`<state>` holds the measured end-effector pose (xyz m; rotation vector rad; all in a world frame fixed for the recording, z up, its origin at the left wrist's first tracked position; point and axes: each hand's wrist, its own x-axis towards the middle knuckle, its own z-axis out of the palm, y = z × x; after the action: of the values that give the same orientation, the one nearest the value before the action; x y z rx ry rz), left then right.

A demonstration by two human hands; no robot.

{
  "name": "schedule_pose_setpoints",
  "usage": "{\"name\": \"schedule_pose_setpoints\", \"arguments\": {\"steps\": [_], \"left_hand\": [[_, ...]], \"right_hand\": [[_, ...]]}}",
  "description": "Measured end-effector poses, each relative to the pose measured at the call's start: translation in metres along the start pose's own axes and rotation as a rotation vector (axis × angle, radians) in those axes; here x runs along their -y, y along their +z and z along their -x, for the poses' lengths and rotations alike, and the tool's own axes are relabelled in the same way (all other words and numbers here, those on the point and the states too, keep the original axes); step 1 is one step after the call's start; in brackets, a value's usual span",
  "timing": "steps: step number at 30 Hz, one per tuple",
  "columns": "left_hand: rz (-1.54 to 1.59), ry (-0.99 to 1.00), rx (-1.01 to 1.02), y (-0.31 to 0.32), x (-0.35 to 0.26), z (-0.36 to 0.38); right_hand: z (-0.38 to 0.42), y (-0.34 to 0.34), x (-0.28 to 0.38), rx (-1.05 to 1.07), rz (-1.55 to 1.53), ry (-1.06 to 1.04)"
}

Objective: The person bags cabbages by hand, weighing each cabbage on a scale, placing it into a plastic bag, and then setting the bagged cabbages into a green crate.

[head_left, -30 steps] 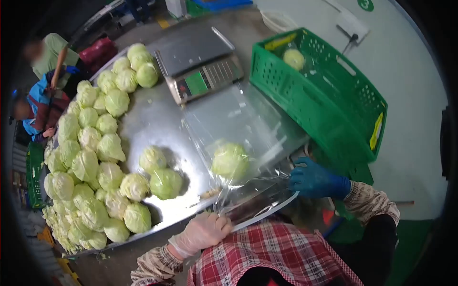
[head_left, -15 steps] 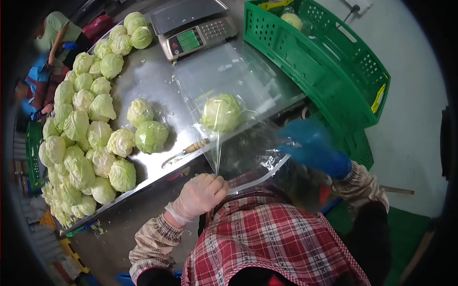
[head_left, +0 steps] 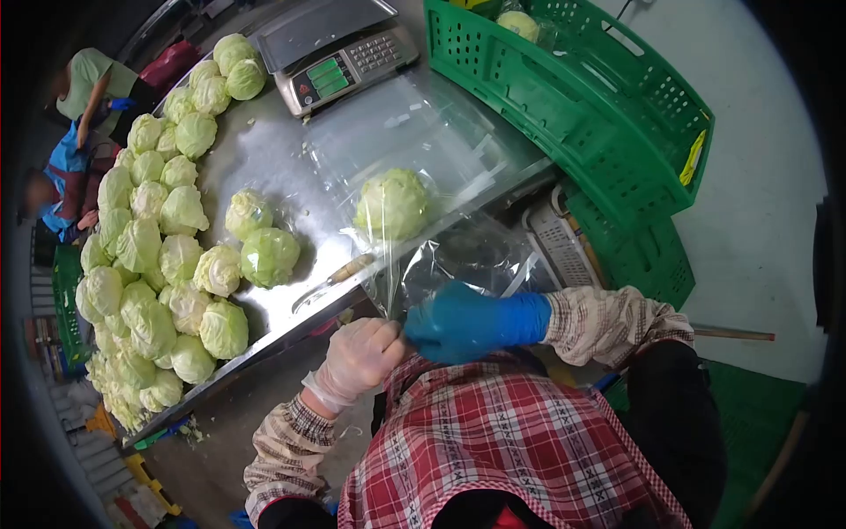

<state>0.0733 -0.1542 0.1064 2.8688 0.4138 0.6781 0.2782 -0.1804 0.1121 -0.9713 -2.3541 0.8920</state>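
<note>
My left hand [head_left: 357, 360], in a thin clear glove, is closed on the gathered edge of a clear plastic bag [head_left: 449, 256]. Touching it, my right hand [head_left: 467, 322] wears a blue glove, with its fingers closed on the plastic too. The bag stretches from both hands up to a pale green cabbage [head_left: 390, 204], which rests by the table's near edge and shows through the film. Left of that cabbage lies a knife with a wooden handle [head_left: 351, 268]. Two more cabbages [head_left: 270, 257] sit close together beyond it, the nearer one looking glossy, as if wrapped.
Many cabbages [head_left: 138, 245] are heaped along the left of the metal table [head_left: 264, 150]. A scale [head_left: 345, 70] stands at the back beside clear plastic sheets [head_left: 397, 123]. Green crates [head_left: 564, 97] are on the right, near a pale basket [head_left: 564, 247]. People [head_left: 97, 88] are at far left.
My right hand has moved left from the far side of the bag to meet my left hand, drawing the plastic together. The view has shifted slightly.
</note>
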Motion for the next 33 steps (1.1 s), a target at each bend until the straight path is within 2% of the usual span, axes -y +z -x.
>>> {"name": "schedule_pose_setpoints", "arguments": {"steps": [1, 3, 4, 6, 8, 9, 10, 11, 12, 13, 14, 16, 17, 18, 19, 20, 21, 22, 23, 24, 25, 27, 29, 30, 32, 33], "left_hand": [[0.016, 0.02, 0.035, 0.001, 0.001, 0.001], [0.026, 0.024, 0.035, -0.007, 0.001, 0.001], [0.04, 0.022, 0.041, -0.01, 0.001, 0.003], [0.023, 0.071, 0.084, -0.011, -0.004, 0.013], [-0.022, 0.152, 0.044, -0.023, -0.004, 0.015], [-0.047, 0.023, -0.019, -0.024, 0.004, 0.018], [-0.071, -0.107, -0.082, -0.025, 0.012, 0.023], [-0.152, -0.345, -0.186, -0.006, 0.02, 0.046], [-0.158, -0.348, -0.188, 0.0, 0.03, 0.04], [-0.09, -0.412, -0.053, 0.003, 0.043, 0.026], [-0.021, -0.47, 0.082, 0.009, 0.052, 0.015], [-0.032, -0.36, 0.138, 0.029, 0.059, 0.003], [0.025, -0.408, 0.115, 0.028, 0.056, -0.008], [0.026, -0.411, 0.107, 0.036, 0.063, -0.005], [0.047, -0.292, 0.057, 0.05, 0.071, 0.003], [0.066, -0.176, 0.009, 0.058, 0.075, 0.01], [0.23, -0.305, -0.174, 0.061, 0.074, 0.012], [0.222, -0.308, -0.184, 0.07, 0.073, 0.017], [0.628, -0.795, -0.398, 0.084, 0.072, 0.024], [1.041, -1.284, -0.601, 0.089, 0.069, 0.021], [1.498, -1.454, -0.945, 0.095, 0.068, 0.014], [1.538, -1.495, -0.929, 0.091, 0.067, 0.003], [1.574, -1.527, -0.867, 0.084, 0.069, -0.002], [1.582, -1.52, -0.876, 0.083, 0.069, -0.004], [1.5, -1.525, -0.851, 0.082, 0.066, -0.004], [1.498, -1.524, -0.848, 0.08, 0.064, -0.004]], "right_hand": [[0.01, 0.001, -0.004, 0.116, 0.017, -0.063], [0.086, 0.015, -0.034, 0.191, 0.043, 0.043], [0.141, -0.008, -0.045, 0.476, 0.182, 0.168], [0.224, -0.015, -0.076, 0.538, -0.083, 0.789], [0.213, -0.055, -0.076, 0.673, 0.06, 0.9], [0.209, -0.068, -0.072, 0.734, 0.116, 0.959], [0.228, -0.055, -0.106, 0.491, 0.215, 0.816], [0.243, -0.043, -0.138, 0.257, 0.336, 0.667], [0.173, -0.055, -0.124, 0.011, 0.408, 0.582], [0.128, -0.054, -0.13, -0.212, 0.317, 0.441], [0.09, -0.058, -0.133, -0.168, 0.329, 0.392], [0.043, -0.05, -0.134, -0.193, 0.44, 0.221], [0.032, -0.046, -0.137, -0.195, 0.444, 0.223], [0.023, -0.041, -0.144, -0.165, 0.489, 0.107], [0.017, -0.036, -0.153, -0.133, 0.532, -0.011], [0.018, -0.027, -0.167, -0.127, 0.534, -0.016], [0.023, -0.018, -0.185, -0.18, 0.013, 0.136], [0.024, -0.018, -0.197, -0.224, -0.507, 0.282], [0.02, -0.031, -0.199, -0.14, -0.511, 0.326], [0.011, -0.033, -0.189, -0.161, -0.93, 0.657], [0.008, -0.034, -0.192, -0.144, -0.976, 0.674], [0.011, -0.039, -0.194, -0.126, -1.019, 0.694], [0.014, -0.046, -0.189, -0.166, -0.792, 0.542], [0.005, -0.058, -0.176, -0.161, -0.783, 0.543], [-0.015, -0.071, -0.15, -0.421, -0.613, 0.517], [-0.026, -0.07, -0.154, -0.544, -0.717, 0.504]]}}
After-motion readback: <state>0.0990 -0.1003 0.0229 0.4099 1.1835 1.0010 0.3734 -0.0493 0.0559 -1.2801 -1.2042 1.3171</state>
